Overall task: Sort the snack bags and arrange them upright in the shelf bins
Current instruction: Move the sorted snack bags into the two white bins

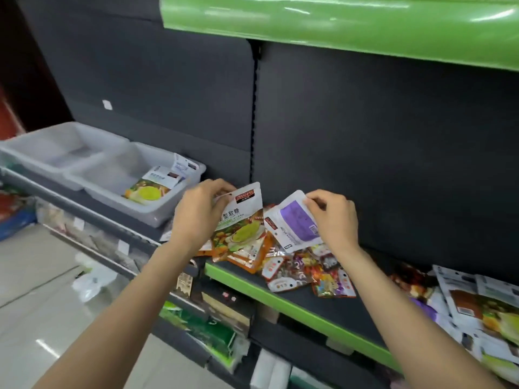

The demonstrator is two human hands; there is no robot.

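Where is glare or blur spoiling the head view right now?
Head view: glare streaks the green panel overhead; bags at far right smear at the edge; the bags held by the left hand and right hand stay readable.

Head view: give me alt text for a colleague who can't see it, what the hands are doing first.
The left hand holds a durian-print bag and the right hand pinches a purple-panelled bag, both above a loose pile of snack bags on a dark shelf. To the left, two clear bins; the nearer holds a few bags.
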